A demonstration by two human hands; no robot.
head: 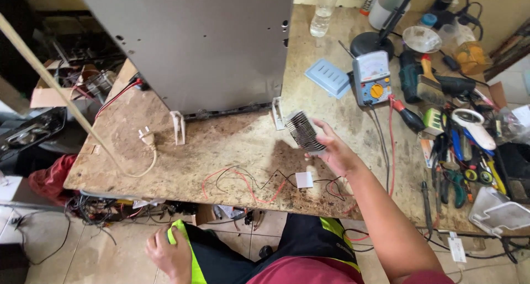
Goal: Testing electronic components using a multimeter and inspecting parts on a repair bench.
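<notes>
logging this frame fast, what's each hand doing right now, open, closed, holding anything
Left hand: rests on the knee, fingers loosely curled, holding nothing.
Right hand: closed on the finned metal heat sink, lifted above the workbench.

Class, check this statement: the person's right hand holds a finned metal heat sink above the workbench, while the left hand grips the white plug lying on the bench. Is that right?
Not quite. The head view shows the left hand resting on the person's knee below the bench edge, well away from the white plug, which lies untouched on the workbench. The rest stands: the right hand holds the finned heat sink above the bench.
</notes>
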